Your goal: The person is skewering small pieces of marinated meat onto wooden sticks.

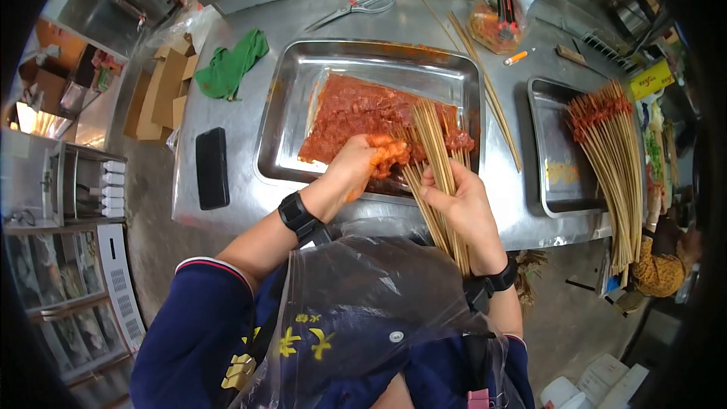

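A metal tray (282, 91) in front of me holds a slab of red marinated meat (356, 110). My left hand (371, 157), its fingers coated in red marinade, is closed at the meat's near edge, by the skewer tips; what it pinches is hidden. My right hand (458, 197) is wrapped round a bundle of bamboo skewers (432, 136) standing over the tray's right part. More skewers, some with red meat on their ends, lie beneath that bundle and stick out over the tray's near rim.
At right, a second tray (556, 189) bears many meat-tipped skewers (609, 167). Loose skewers (492, 91) lie between the trays. Scissors (354, 6), a green cloth (231, 66), a phone (212, 168), an orange pen (519, 56) and a plastic tub (488, 30) are on the steel table.
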Action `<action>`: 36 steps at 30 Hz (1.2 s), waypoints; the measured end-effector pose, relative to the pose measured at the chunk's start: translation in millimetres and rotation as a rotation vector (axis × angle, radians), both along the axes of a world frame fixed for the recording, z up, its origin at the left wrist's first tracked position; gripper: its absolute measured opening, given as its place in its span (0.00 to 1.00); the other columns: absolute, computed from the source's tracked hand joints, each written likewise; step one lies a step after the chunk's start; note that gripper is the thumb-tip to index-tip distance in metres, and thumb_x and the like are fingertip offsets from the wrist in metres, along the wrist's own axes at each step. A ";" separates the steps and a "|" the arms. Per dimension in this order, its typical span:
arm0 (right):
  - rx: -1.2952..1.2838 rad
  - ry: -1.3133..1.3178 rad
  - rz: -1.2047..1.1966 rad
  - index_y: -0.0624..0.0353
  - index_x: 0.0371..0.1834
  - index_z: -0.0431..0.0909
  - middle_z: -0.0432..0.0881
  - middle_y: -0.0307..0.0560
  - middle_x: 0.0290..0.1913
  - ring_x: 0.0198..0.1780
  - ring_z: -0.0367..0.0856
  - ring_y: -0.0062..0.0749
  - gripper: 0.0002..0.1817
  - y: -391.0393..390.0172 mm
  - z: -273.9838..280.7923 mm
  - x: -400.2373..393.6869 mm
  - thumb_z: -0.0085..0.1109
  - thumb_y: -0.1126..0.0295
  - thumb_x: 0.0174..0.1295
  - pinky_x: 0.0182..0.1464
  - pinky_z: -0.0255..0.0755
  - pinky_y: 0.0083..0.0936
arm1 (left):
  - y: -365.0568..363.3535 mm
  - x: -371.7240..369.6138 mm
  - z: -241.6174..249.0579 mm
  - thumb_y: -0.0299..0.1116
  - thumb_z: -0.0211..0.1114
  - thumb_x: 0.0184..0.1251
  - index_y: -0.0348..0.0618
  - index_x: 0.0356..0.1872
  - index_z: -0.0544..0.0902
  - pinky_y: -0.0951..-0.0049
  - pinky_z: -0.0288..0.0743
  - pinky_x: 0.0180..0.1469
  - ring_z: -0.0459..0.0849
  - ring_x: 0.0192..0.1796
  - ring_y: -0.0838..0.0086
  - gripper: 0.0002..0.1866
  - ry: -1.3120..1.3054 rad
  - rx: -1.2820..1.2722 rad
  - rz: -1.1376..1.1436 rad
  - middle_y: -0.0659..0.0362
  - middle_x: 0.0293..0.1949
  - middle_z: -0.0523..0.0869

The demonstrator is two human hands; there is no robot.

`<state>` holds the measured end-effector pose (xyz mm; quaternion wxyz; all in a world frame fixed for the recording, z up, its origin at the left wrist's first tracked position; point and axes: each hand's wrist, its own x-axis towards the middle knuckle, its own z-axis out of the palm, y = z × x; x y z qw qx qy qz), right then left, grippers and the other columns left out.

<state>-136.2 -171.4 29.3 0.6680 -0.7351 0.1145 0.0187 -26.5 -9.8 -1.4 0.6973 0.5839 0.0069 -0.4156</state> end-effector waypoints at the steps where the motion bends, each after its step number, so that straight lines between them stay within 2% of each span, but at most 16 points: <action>1: 0.076 0.081 0.026 0.64 0.39 0.71 0.77 0.42 0.29 0.29 0.78 0.21 0.09 -1.2 3.4 -0.3 0.57 0.75 0.56 0.29 0.71 0.17 | -1.8 -0.2 -3.0 0.34 0.61 0.63 0.37 0.41 0.82 0.84 0.63 0.25 0.73 0.25 0.86 0.11 -0.027 -0.011 -0.002 0.63 0.30 0.83; 3: 0.229 0.238 0.086 0.63 0.40 0.70 0.78 0.42 0.30 0.30 0.79 0.22 0.09 -3.0 15.5 1.5 0.56 0.74 0.58 0.30 0.72 0.18 | -5.3 0.4 -7.3 0.33 0.61 0.63 0.37 0.41 0.81 0.83 0.65 0.27 0.74 0.26 0.85 0.11 -0.086 -0.030 0.002 0.62 0.31 0.83; 6: 0.476 0.289 0.134 0.63 0.42 0.69 0.79 0.47 0.36 0.36 0.82 0.28 0.09 -4.3 22.7 2.6 0.54 0.74 0.60 0.38 0.77 0.22 | -13.1 -0.5 -8.2 0.33 0.62 0.62 0.38 0.39 0.81 0.83 0.67 0.28 0.76 0.27 0.83 0.10 -0.127 -0.140 0.035 0.62 0.31 0.82; 7: 0.517 0.271 0.119 0.63 0.42 0.69 0.79 0.49 0.38 0.39 0.82 0.30 0.08 -5.7 19.9 2.5 0.53 0.75 0.61 0.41 0.78 0.24 | -14.3 -0.6 -5.3 0.32 0.64 0.60 0.40 0.34 0.80 0.82 0.66 0.26 0.75 0.25 0.83 0.07 -0.127 -0.091 0.057 0.64 0.29 0.81; 9: 0.606 0.233 0.099 0.63 0.42 0.69 0.79 0.52 0.43 0.44 0.81 0.34 0.07 -7.0 10.6 4.4 0.51 0.75 0.62 0.47 0.78 0.28 | -9.2 6.3 -2.9 0.32 0.65 0.60 0.42 0.31 0.78 0.83 0.65 0.24 0.74 0.24 0.84 0.06 -0.143 0.041 0.096 0.65 0.27 0.80; 10: 0.599 0.210 0.095 0.63 0.42 0.69 0.78 0.53 0.44 0.45 0.81 0.35 0.07 -9.0 9.7 5.6 0.51 0.75 0.62 0.48 0.78 0.28 | -3.9 9.9 -2.1 0.32 0.65 0.59 0.44 0.30 0.77 0.83 0.64 0.23 0.73 0.23 0.84 0.06 -0.148 0.111 0.121 0.66 0.27 0.79; 11: 0.594 0.193 0.087 0.63 0.42 0.69 0.78 0.54 0.45 0.46 0.81 0.36 0.07 -11.5 8.2 4.8 0.51 0.75 0.62 0.49 0.78 0.29 | 2.5 13.4 1.1 0.32 0.66 0.59 0.47 0.27 0.74 0.84 0.62 0.20 0.71 0.21 0.86 0.08 -0.183 0.077 0.236 0.68 0.25 0.77; 13: 0.572 0.182 0.065 0.63 0.41 0.69 0.78 0.54 0.45 0.48 0.80 0.36 0.06 -11.5 5.9 2.7 0.51 0.76 0.61 0.50 0.77 0.30 | 23.4 30.3 -6.3 0.32 0.67 0.58 0.48 0.26 0.73 0.85 0.61 0.21 0.71 0.22 0.85 0.09 -0.330 0.024 0.302 0.68 0.24 0.76; 14: 0.568 0.183 0.066 0.63 0.41 0.69 0.78 0.54 0.45 0.48 0.80 0.36 0.06 -11.0 4.7 2.6 0.51 0.76 0.61 0.50 0.77 0.29 | 30.9 34.5 10.0 0.30 0.66 0.58 0.47 0.25 0.75 0.85 0.64 0.24 0.72 0.24 0.86 0.07 -0.301 0.191 0.311 0.68 0.24 0.76; 16: 0.558 0.179 0.074 0.63 0.41 0.69 0.78 0.54 0.45 0.48 0.80 0.35 0.06 -10.2 2.4 4.5 0.50 0.77 0.61 0.50 0.77 0.29 | 48.2 46.9 -1.8 0.27 0.65 0.58 0.43 0.25 0.78 0.84 0.67 0.28 0.73 0.26 0.86 0.05 -0.513 0.265 0.278 0.66 0.24 0.77; 22: 0.524 0.183 0.067 0.63 0.40 0.69 0.77 0.52 0.44 0.46 0.80 0.34 0.06 -6.9 1.8 5.9 0.49 0.77 0.61 0.50 0.77 0.28 | 50.9 52.1 -10.8 0.26 0.64 0.58 0.33 0.30 0.81 0.80 0.70 0.33 0.75 0.30 0.84 0.05 -0.748 0.522 0.092 0.63 0.26 0.82; 23: 0.526 0.181 0.065 0.63 0.40 0.69 0.77 0.52 0.44 0.46 0.80 0.34 0.06 -7.3 1.5 5.2 0.49 0.77 0.61 0.49 0.77 0.28 | 47.0 52.4 -13.4 0.23 0.62 0.55 0.32 0.33 0.82 0.74 0.73 0.38 0.80 0.33 0.74 0.06 -0.792 0.649 0.020 0.55 0.29 0.84; 26: 0.525 0.181 0.067 0.63 0.41 0.69 0.77 0.52 0.43 0.46 0.80 0.33 0.06 -6.6 0.3 5.9 0.49 0.76 0.62 0.49 0.77 0.27 | 26.7 39.7 -16.9 0.20 0.60 0.50 0.32 0.36 0.82 0.64 0.74 0.42 0.81 0.37 0.58 0.11 -1.312 0.869 -0.138 0.46 0.30 0.83; 27: 0.517 0.185 0.067 0.63 0.41 0.69 0.77 0.52 0.43 0.46 0.80 0.33 0.06 -6.6 1.5 5.9 0.49 0.76 0.62 0.49 0.77 0.26 | 17.9 34.9 -6.8 0.19 0.58 0.45 0.32 0.35 0.81 0.55 0.71 0.44 0.77 0.40 0.47 0.12 -1.298 0.858 -0.193 0.41 0.30 0.80; 31: 0.502 0.170 0.069 0.63 0.41 0.69 0.77 0.52 0.43 0.45 0.80 0.32 0.06 -8.1 -1.1 3.7 0.50 0.75 0.62 0.48 0.77 0.25 | 2.2 36.5 -15.1 0.20 0.55 0.47 0.34 0.25 0.79 0.56 0.72 0.46 0.79 0.40 0.49 0.05 -1.314 0.950 -0.343 0.41 0.29 0.81; 36: 0.509 0.176 0.067 0.64 0.41 0.69 0.77 0.52 0.43 0.45 0.80 0.32 0.06 -7.5 -2.2 3.2 0.50 0.74 0.62 0.48 0.77 0.25 | 2.1 39.4 -13.4 0.22 0.55 0.50 0.33 0.25 0.80 0.57 0.73 0.43 0.80 0.40 0.50 0.05 -1.268 1.013 -0.467 0.40 0.30 0.80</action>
